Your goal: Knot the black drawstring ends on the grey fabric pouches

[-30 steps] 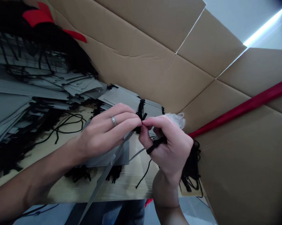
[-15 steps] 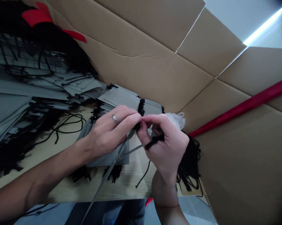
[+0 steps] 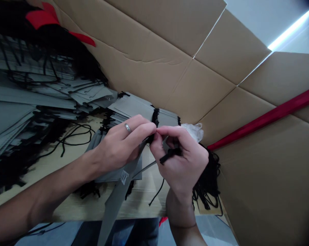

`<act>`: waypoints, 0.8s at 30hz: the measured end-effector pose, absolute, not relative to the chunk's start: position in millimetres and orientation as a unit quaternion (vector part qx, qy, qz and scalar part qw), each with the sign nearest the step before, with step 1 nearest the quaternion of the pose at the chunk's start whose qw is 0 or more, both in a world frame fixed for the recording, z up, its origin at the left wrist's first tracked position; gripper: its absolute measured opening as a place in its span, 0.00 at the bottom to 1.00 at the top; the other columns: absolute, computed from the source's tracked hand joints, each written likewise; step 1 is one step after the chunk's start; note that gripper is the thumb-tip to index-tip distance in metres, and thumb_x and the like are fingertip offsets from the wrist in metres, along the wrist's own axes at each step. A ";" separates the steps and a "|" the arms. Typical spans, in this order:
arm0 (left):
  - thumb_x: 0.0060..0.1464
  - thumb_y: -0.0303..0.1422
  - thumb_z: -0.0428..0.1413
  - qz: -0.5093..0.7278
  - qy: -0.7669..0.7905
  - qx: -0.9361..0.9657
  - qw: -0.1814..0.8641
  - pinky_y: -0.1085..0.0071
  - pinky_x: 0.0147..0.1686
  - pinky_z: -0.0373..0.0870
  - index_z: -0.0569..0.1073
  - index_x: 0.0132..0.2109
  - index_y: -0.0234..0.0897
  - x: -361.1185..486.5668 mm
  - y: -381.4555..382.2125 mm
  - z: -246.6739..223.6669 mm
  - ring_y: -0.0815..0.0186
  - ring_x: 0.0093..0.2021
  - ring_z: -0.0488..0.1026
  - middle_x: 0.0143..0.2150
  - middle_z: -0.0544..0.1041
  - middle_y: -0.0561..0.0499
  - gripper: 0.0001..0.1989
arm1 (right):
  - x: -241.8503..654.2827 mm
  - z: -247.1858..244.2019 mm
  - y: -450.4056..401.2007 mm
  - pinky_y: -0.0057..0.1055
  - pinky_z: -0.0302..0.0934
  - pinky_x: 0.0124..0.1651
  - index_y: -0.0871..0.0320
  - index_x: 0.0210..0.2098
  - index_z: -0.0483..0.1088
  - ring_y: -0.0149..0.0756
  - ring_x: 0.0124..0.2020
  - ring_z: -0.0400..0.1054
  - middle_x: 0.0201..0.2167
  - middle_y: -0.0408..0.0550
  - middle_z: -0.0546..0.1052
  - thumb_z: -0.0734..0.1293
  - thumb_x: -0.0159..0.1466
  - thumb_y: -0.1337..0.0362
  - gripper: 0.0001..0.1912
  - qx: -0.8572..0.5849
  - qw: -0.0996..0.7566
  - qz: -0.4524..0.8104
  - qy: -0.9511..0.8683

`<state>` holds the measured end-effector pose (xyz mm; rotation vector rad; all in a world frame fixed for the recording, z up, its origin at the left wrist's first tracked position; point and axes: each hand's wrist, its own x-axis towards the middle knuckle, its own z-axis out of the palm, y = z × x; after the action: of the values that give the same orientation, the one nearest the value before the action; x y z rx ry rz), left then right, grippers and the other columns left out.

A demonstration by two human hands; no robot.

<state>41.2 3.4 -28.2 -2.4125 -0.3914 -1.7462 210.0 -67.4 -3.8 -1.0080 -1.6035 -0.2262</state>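
Note:
My left hand [image 3: 120,145], with a ring on one finger, and my right hand [image 3: 181,159] meet fingertip to fingertip over the table. Between them they pinch a black cord [image 3: 151,137] at the top edge of a flat grey paper bag [image 3: 115,201], which hangs down toward me. A free length of the black cord [image 3: 168,155] crosses my right fingers and trails below. A second grey bag [image 3: 113,172] lies flat under my left hand.
Stacks of grey bags with black cords [image 3: 28,92] fill the left side; another stack [image 3: 141,111] lies behind my hands. A bunch of black cords [image 3: 208,181] sits to the right. Cardboard walls [image 3: 169,58] and a red bar [image 3: 264,118] enclose the wooden table [image 3: 67,201].
The held grey bag has turned, so its broad face with a small label shows instead of its thin edge. Both hands stay together at the cord.

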 end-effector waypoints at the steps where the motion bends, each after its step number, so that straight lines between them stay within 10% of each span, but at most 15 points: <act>1: 0.76 0.18 0.52 -0.576 -0.132 -0.804 0.068 0.74 0.46 0.83 0.75 0.56 0.38 41.0 3.4 -28.3 0.68 0.42 0.80 0.44 0.83 0.51 0.13 | 209.7 -3.9 -67.8 0.30 0.75 0.36 0.51 0.44 0.82 0.29 0.30 0.76 0.35 0.39 0.86 0.75 0.72 0.73 0.09 -0.432 0.583 -0.090 -0.682; 9: 0.77 0.19 0.54 -0.553 -0.130 -0.820 0.078 0.70 0.48 0.84 0.75 0.58 0.37 37.6 3.8 -27.5 0.64 0.43 0.82 0.45 0.84 0.49 0.12 | 213.6 -1.9 -67.6 0.28 0.65 0.27 0.54 0.42 0.83 0.28 0.24 0.68 0.29 0.38 0.80 0.75 0.71 0.69 0.04 -0.471 0.582 -0.027 -0.663; 24: 0.75 0.23 0.64 -0.548 -0.132 -0.815 0.133 0.66 0.42 0.85 0.79 0.53 0.38 27.1 2.0 -25.3 0.62 0.38 0.88 0.41 0.89 0.49 0.06 | 216.2 -3.7 -60.2 0.35 0.81 0.48 0.53 0.46 0.80 0.35 0.42 0.83 0.42 0.45 0.88 0.73 0.76 0.76 0.10 -0.385 0.517 -0.151 -0.749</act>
<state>27.1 2.0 -25.3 -2.3642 -0.3842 -1.5888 216.2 -60.2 -3.7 -0.9250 -1.7994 -0.3633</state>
